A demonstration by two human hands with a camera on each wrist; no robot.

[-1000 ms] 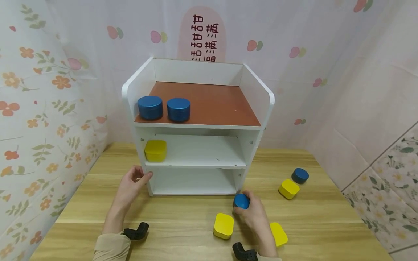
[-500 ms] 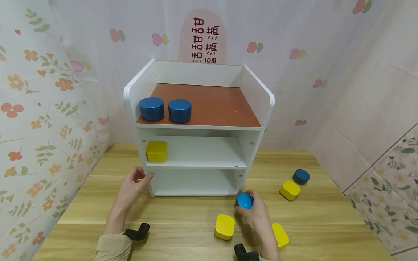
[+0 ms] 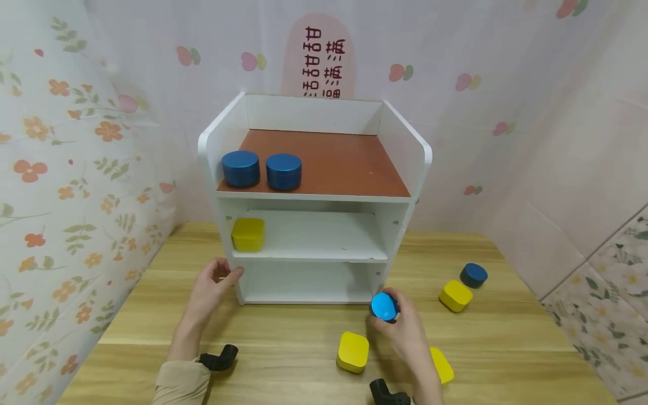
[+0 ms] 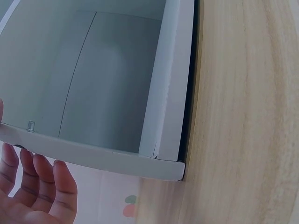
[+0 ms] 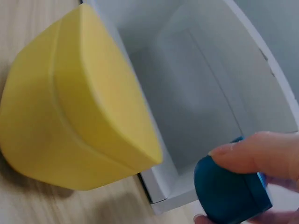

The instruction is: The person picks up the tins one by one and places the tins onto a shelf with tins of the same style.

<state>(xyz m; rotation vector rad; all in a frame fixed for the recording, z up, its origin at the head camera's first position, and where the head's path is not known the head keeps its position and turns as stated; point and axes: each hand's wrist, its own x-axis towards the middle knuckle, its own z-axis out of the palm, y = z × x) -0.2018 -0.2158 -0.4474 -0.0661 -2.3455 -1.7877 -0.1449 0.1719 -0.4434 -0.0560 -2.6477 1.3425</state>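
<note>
My right hand (image 3: 405, 326) holds a small round blue tin (image 3: 383, 307) between thumb and fingers, close to the lower right front corner of a white shelf unit (image 3: 309, 197). In the right wrist view the blue tin (image 5: 229, 191) is tilted, and part of the fingers is hidden behind it. My left hand (image 3: 210, 289) grips the front edge of the unit's left side panel. The left wrist view has several fingers (image 4: 42, 172) curled at the panel's outer face, with only the thumb's tip showing at the inner side.
Two blue tins (image 3: 262, 170) stand on the brown top, front left. A yellow tin (image 3: 248, 234) sits on the middle shelf's left end. On the wooden table lie a yellow tin (image 3: 352, 352) in front, another (image 3: 442, 365) by the right forearm, and a yellow (image 3: 455, 296) and blue tin (image 3: 473, 275) farther right.
The blue tin in my right hand has risen slightly and tilted, so its top shows brighter. My left hand stays on the side panel. The head view has shifted a little.
</note>
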